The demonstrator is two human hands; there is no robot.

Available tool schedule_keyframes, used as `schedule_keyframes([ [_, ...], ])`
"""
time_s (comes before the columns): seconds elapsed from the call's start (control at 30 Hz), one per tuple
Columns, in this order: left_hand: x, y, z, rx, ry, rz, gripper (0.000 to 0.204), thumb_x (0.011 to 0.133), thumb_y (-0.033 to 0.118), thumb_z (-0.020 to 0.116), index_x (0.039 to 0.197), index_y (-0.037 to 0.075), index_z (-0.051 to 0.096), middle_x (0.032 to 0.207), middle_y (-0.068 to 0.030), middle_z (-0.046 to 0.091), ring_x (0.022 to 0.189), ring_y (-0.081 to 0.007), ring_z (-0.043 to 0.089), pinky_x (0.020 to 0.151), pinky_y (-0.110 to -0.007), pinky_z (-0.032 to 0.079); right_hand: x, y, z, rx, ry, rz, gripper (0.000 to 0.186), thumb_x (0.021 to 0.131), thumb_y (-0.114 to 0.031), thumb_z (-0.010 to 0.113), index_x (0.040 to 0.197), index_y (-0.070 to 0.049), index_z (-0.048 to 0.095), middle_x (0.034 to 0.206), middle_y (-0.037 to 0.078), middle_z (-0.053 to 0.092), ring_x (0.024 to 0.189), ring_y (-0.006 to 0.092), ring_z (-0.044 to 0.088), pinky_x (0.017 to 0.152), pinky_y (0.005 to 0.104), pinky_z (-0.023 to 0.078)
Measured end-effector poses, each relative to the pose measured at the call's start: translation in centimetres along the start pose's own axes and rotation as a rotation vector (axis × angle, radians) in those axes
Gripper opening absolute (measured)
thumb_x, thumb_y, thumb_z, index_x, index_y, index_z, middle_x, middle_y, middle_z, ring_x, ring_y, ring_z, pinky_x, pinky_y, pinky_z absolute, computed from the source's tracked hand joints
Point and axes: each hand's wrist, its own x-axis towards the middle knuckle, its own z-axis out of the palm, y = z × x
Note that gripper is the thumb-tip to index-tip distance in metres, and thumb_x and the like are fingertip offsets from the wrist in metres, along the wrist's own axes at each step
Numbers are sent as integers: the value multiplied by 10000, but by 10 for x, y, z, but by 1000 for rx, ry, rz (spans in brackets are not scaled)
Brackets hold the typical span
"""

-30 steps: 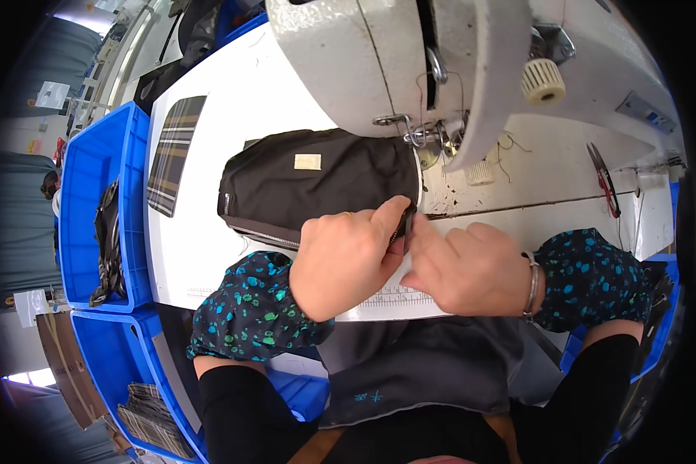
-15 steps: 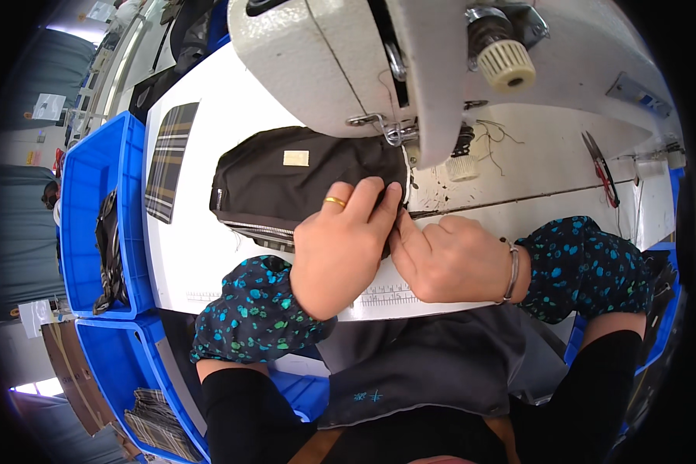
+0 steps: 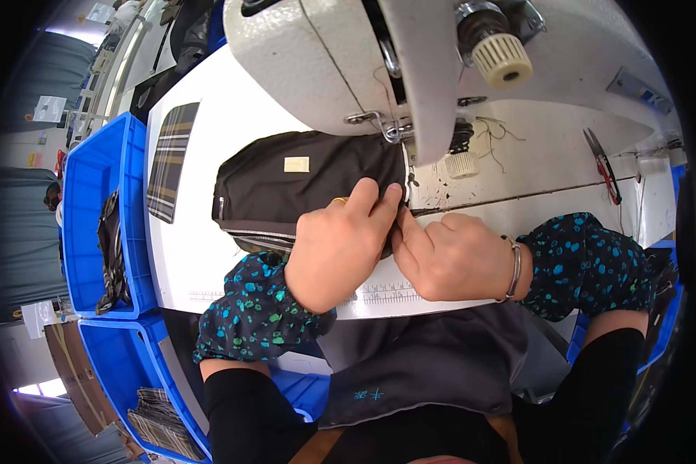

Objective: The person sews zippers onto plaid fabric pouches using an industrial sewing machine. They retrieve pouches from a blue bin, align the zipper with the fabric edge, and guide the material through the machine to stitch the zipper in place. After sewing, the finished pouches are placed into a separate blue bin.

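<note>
Presently, a grey apron lies nearest; past it, the left hand and right hand both grasp the right edge of a dark zipped pouch, their grip partly hidden. The pouch lies on the white desk. A plaid piece lies at left near a blue bin, scissors at right. Beyond, a sewing machine stands with its head near the pouch's far right corner.

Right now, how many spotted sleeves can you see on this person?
2: one spotted sleeve behind the left hand, the other sleeve behind the right hand. Both hands are at the dark cloth; neither sleeve is hidden.
</note>
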Motion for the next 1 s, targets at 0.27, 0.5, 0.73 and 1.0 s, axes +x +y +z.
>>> schedule_keyframes([
  [0.27,2,7,2,-70,42,-6,363,840,109,721,1203,116,722,891,-20,559,613,-206,636,503,-342,502,-4,-4,-5,-9,-53,6,258,711,-159,645,809,65,727,885,299,731,541,171,617,465,275,414],
  [0.5,17,-3,10,-59,52,-26,376,830,132,663,1201,72,689,940,-58,563,702,-227,666,542,-362,537,-3,6,9,-69,-8,51,253,711,-167,657,810,55,726,918,311,733,500,169,612,445,281,439],
  [0.73,25,-12,17,-103,65,-75,273,851,130,683,1122,103,702,936,-54,569,727,-247,674,555,-385,539,1,15,12,-40,-16,102,230,709,-157,669,808,44,721,930,310,736,490,164,614,441,285,462],
  [1.0,13,-2,5,-166,124,-66,229,818,99,774,1047,110,769,1028,-10,657,744,-229,687,602,-336,545,-7,4,5,-22,-75,91,246,773,-131,657,915,60,721,989,308,728,532,157,618,472,279,469],
])
